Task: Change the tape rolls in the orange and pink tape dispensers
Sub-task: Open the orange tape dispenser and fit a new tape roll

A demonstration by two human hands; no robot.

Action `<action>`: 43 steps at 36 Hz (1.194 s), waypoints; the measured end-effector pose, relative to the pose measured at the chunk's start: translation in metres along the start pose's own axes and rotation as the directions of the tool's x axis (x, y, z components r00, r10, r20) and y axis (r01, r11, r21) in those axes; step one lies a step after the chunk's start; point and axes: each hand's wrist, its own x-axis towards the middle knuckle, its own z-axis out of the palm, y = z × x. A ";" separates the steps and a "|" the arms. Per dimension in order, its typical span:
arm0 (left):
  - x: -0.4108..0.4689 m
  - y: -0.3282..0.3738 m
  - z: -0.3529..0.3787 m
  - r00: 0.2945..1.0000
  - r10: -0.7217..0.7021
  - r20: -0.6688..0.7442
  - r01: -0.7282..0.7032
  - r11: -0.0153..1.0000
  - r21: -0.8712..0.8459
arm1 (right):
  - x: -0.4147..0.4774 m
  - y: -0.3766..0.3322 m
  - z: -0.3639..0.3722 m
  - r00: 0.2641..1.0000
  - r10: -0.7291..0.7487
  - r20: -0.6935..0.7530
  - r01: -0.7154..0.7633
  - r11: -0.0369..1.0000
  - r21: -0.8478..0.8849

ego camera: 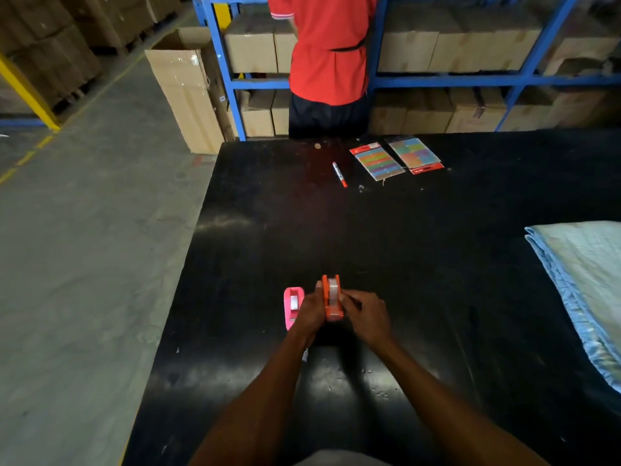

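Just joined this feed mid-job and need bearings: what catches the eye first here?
Near the front of the black table, the left hand and right hand together grip an upright orange tape dispenser with a roll in it. A pink tape dispenser sits just left of it. At the far edge stands a person in a red shirt, facing blue shelves of cartons.

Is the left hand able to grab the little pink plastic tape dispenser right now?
Probably yes. The pink plastic tape dispenser sits on the black table right beside the left hand, with nothing between them. But that hand is busy holding the orange tape dispenser, so it would have to let go first.
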 end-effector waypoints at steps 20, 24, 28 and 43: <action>0.069 -0.056 0.014 0.923 0.286 -0.258 -0.103 0.828 0.551 | 0.049 0.074 0.031 0.962 0.258 0.095 -0.261 0.965 0.022; 0.079 -0.072 0.011 0.921 0.305 -0.244 -0.126 0.823 0.554 | 0.053 0.082 0.036 0.952 0.294 0.086 -0.297 0.955 0.022; 0.081 -0.072 0.013 0.924 0.285 -0.255 -0.113 0.841 0.530 | 0.056 0.083 0.038 0.941 0.333 0.068 -0.334 0.943 0.002; 0.087 -0.083 0.006 0.922 0.345 -0.177 -0.199 0.812 0.549 | 0.058 0.080 0.041 0.918 0.385 0.098 -0.385 0.923 -0.022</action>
